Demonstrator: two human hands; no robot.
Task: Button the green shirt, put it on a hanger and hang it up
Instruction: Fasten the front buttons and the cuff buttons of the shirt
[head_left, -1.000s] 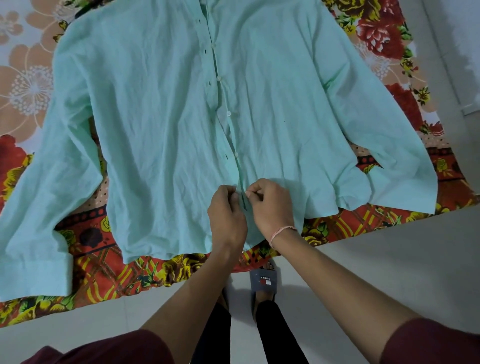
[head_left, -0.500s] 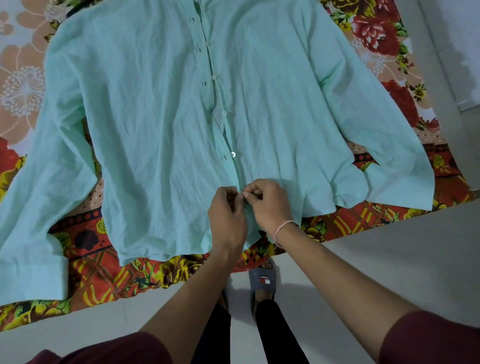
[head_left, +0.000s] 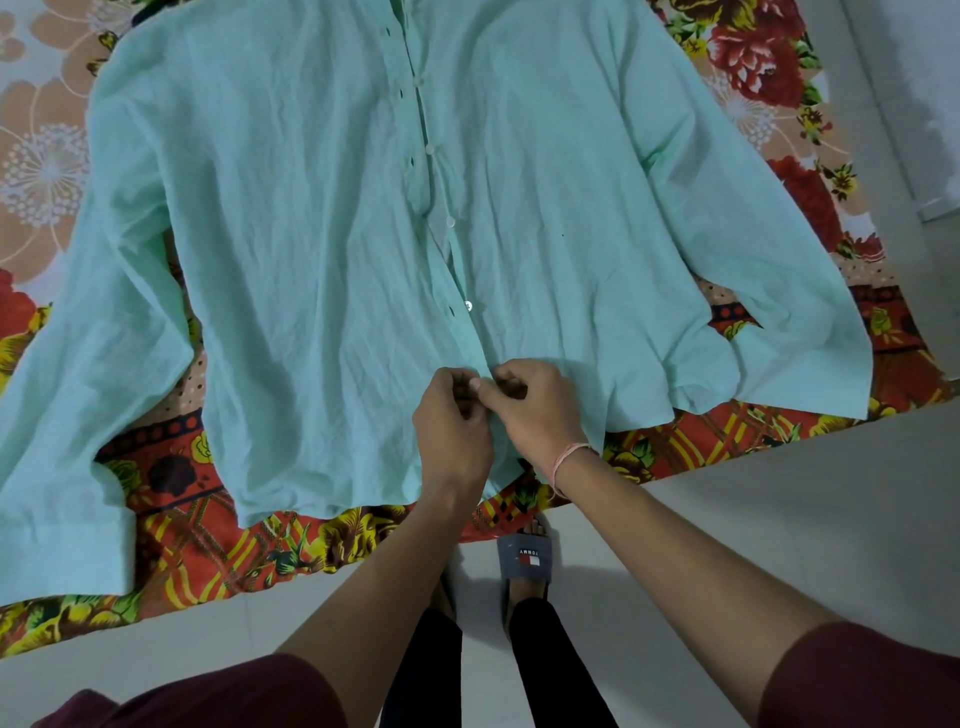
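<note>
The green shirt (head_left: 322, 249) lies flat, front up, on a floral bedsheet, sleeves spread to both sides. Its button placket runs down the middle, with several white buttons lying apart from their holes above my hands. My left hand (head_left: 451, 426) and my right hand (head_left: 537, 410) meet at the lowest part of the placket near the hem, each pinching one edge of the shirt front. The button between my fingers is hidden. No hanger is in view.
The floral bedsheet (head_left: 218, 545) covers the bed, whose near edge runs just in front of me. Pale tiled floor (head_left: 753, 519) lies below and to the right. My feet in slippers (head_left: 524, 558) stand at the bed's edge.
My hands stay at the lowest part of the placket; the fingers have shifted slightly as they work the fabric edges together. The view has moved a little.
</note>
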